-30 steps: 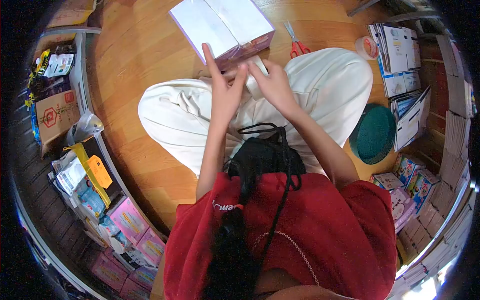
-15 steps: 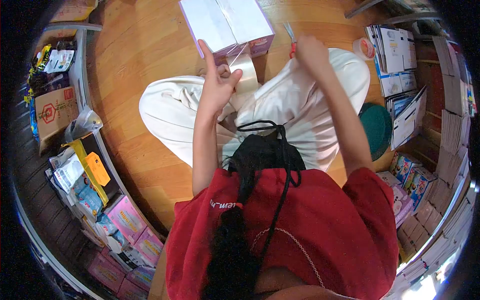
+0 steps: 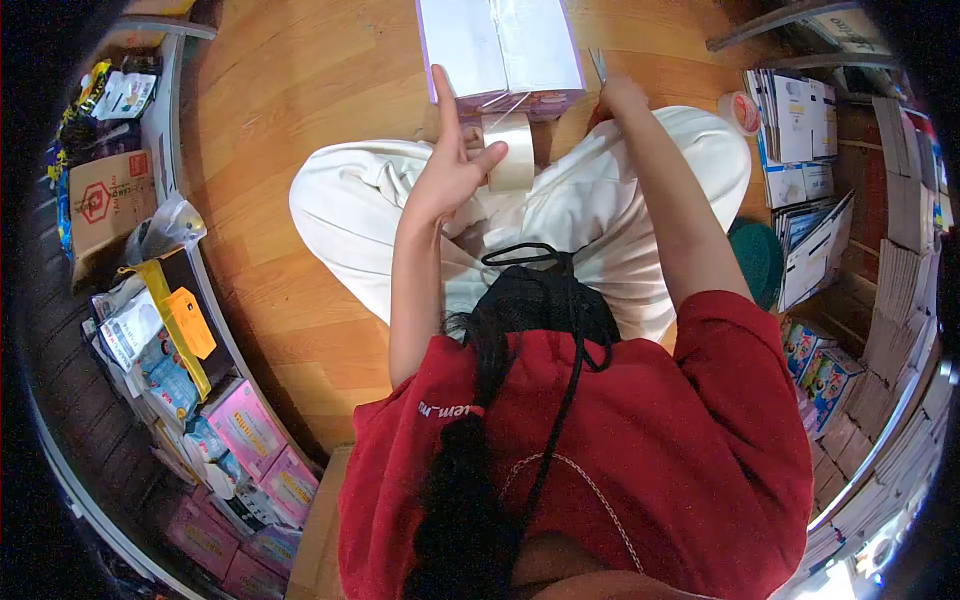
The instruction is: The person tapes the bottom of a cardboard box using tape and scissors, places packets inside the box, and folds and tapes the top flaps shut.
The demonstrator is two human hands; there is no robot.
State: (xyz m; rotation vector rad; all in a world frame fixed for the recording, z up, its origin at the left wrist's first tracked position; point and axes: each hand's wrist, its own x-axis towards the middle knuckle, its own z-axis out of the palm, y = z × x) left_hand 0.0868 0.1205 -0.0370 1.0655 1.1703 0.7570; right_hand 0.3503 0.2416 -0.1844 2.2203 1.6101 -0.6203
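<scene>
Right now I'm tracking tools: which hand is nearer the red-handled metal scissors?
Right. The right hand is at the handles of the scissors; the left hand is farther left, by the wide beige tape roll.

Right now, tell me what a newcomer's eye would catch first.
Probably the red top, filling the bottom centre, then the white trousers across the middle. Next, likely the white-topped box at the top, with the wide tape roll just below, beside the left hand.
</scene>
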